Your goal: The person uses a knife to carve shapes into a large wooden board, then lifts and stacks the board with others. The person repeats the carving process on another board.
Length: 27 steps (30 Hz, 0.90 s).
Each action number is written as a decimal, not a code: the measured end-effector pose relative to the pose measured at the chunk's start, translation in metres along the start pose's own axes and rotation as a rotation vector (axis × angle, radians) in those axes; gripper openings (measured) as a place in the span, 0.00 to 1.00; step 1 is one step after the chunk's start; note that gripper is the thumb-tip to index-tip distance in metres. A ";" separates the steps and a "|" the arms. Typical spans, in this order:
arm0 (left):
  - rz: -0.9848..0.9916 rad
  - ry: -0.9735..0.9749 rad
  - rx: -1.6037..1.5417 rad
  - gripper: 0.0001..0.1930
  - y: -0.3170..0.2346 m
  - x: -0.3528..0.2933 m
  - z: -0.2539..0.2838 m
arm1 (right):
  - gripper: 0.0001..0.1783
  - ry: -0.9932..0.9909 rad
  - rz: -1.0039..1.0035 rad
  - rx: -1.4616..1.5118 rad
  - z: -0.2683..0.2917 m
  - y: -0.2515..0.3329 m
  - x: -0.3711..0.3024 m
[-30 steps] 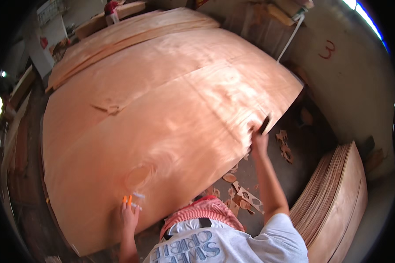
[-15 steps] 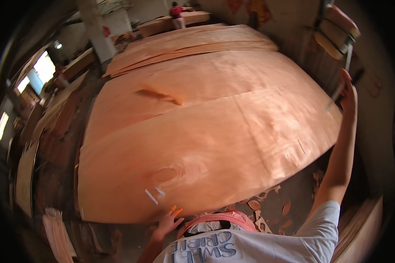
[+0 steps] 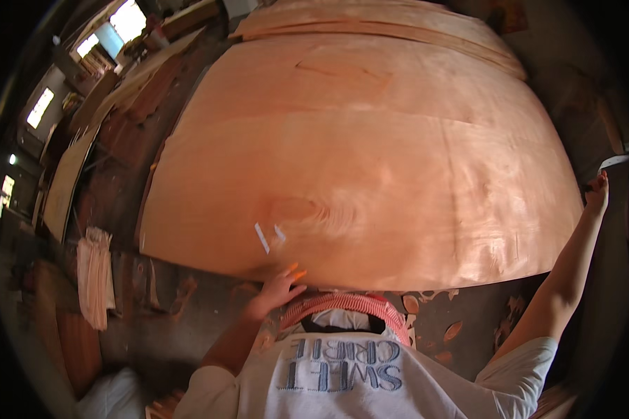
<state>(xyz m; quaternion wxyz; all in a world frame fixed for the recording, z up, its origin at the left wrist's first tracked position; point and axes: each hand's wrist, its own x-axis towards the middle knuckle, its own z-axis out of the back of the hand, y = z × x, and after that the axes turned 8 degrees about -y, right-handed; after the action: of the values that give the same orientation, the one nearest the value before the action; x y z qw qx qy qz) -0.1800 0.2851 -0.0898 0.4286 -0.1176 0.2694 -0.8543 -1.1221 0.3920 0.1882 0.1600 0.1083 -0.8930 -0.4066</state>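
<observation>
Left hand [image 3: 276, 290]: grip part open, fingers loosely bent and parted, lying at the near edge of the sheet; whether they press on the wood cannot be told.
Orange finger covers [image 3: 297, 275]: on fingers of the left hand, pointing in over the edge.
Right hand [image 3: 597, 192]: arm stretched far out past the sheet's right side; fingers small and dark, so how far the grip is closed cannot be told.
White curved strip [image 3: 613, 162]: just beyond the right fingertips; held or merely next to them, unclear.
Wood sheet [image 3: 370, 160]: broad, thin and reddish, spread in front of the person, its near edge close to the waist.
White strips [image 3: 262, 238]: two short pieces on the sheet, ahead of the left hand.
Ringed grain [image 3: 318, 211]: just right of those strips.
Striped cloth [image 3: 342, 305]: red and white, at the waist, between the arms and up against the near edge.
Wood scraps [image 3: 453, 330]: oval and ragged bits on the floor [image 3: 430, 342], right of the waist.
Pale hanging bundle [image 3: 95, 279]: off the sheet's near left corner.
Far layers [image 3: 384, 14]: more sheet wood along the far side.
</observation>
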 end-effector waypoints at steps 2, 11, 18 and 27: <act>0.126 0.042 0.003 0.23 -0.006 -0.016 0.015 | 0.16 0.229 -0.045 -0.021 -0.006 -0.045 -0.037; 0.159 0.113 0.050 0.24 0.036 -0.036 0.020 | 0.12 -0.374 0.445 -0.364 0.016 0.060 -0.098; -0.020 0.031 -0.110 0.22 0.049 -0.006 -0.005 | 0.07 0.023 0.056 0.007 0.091 0.104 -0.107; 0.010 0.090 -0.012 0.21 0.032 0.018 0.018 | 0.16 -0.165 0.202 -0.514 -0.156 0.040 -0.192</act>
<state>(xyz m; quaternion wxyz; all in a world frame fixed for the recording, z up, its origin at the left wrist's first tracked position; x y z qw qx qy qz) -0.1613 0.2484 -0.0933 0.4197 -0.0800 0.2943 -0.8549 -0.8890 0.3717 0.2767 0.1485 -0.0587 -0.7769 -0.6091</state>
